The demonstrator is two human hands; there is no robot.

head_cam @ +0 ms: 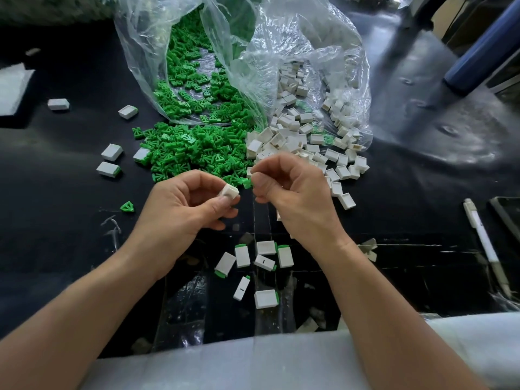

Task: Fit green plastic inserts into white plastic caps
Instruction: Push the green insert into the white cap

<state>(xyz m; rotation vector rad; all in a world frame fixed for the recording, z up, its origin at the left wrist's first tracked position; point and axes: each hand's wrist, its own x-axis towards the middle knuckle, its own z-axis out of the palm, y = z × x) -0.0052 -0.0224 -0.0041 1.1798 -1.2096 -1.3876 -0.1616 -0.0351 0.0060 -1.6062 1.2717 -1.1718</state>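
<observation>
My left hand [185, 204] pinches a white cap [230, 191] between thumb and fingers above the black table. Just to its right, my right hand [292, 190] pinches a green insert [247, 183], a small gap apart from the cap. A heap of loose green inserts [185, 153] spills from a clear bag [197, 52] behind my hands. Beside it, loose white caps [298, 136] spill from a second clear bag [323, 46]. Several caps with green inserts fitted [266, 263] lie between my forearms near the table's front edge.
More fitted caps [111, 160] lie scattered at the left, and a single green insert [127, 206] sits near my left hand. A white pen [484, 243] and a dark device [506, 218] lie at the right. A blue cylinder [484, 52] stands at the far right.
</observation>
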